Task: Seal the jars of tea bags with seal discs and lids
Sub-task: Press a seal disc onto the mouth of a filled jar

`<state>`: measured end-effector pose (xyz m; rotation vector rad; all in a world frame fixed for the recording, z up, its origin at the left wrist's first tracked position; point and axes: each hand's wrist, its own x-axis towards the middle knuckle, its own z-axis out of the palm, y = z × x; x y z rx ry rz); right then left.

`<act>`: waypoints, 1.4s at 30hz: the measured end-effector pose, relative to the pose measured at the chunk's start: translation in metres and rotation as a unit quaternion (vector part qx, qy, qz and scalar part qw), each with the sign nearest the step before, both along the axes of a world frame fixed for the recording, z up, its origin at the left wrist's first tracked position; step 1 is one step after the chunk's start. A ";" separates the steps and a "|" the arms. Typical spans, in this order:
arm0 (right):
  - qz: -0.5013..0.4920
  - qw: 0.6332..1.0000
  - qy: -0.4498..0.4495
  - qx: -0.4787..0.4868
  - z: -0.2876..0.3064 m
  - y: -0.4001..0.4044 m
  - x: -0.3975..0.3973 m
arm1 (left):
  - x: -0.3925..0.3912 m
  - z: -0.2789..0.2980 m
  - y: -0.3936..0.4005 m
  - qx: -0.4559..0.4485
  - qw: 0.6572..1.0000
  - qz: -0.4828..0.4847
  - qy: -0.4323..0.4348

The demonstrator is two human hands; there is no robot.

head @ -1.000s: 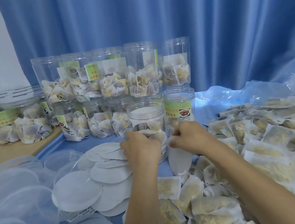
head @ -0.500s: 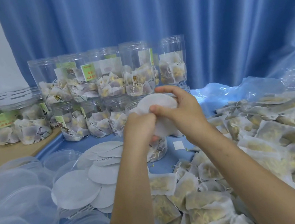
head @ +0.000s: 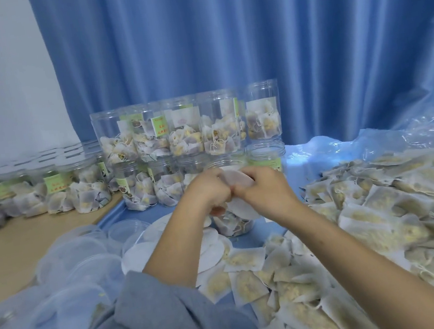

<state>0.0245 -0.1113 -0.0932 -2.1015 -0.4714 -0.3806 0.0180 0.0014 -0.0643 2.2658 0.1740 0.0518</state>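
Both hands meet over the open jar. Left hand and right hand each pinch white seal discs, apparently separating two stuck together. Thin, light, floppy; best held at the rim. Jar mouth hidden behind the knuckles.

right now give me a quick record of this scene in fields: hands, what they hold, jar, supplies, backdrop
left hand: left hand pinches the seal disc
right hand: right hand pinches the same seal disc
seal disc: seal disc, white, held above the open jar
open jar: open jar with tea bags, mostly hidden behind the hands
spare discs: pile of white discs left of the jar
lids: clear lids at far left
loose tea bags: loose tea bags heaped at right
stacked jars: stacked jars behind
backdrop: blue curtain
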 end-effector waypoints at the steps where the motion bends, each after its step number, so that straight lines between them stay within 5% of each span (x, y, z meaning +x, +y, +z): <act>1: 0.001 1.000 -0.001 0.012 -0.001 0.002 -0.006 | -0.006 -0.003 0.001 -0.020 1.000 0.004 -0.018; 6: -0.002 0.999 -0.029 0.017 -0.009 0.009 -0.031 | -0.035 -0.021 0.008 -0.069 0.993 0.057 -0.078; 15: 0.014 0.999 -0.034 -0.031 -0.020 0.006 -0.075 | -0.094 -0.066 0.022 0.243 0.969 -0.049 0.002; 22: 0.035 0.993 -0.033 -0.105 -0.029 -0.002 -0.100 | -0.102 -0.093 0.027 0.352 0.933 -0.076 0.026; 31: 0.001 0.998 -0.026 -0.062 -0.052 -0.014 -0.097 | -0.095 -0.111 0.027 0.328 0.942 0.009 -0.067; 35: -0.011 0.997 -0.056 0.045 -0.054 -0.012 -0.089 | -0.083 -0.109 0.027 0.201 0.955 0.131 -0.173; 42: -0.009 0.986 -0.110 0.122 -0.053 0.006 -0.062 | -0.047 -0.108 0.038 0.085 0.931 0.200 -0.292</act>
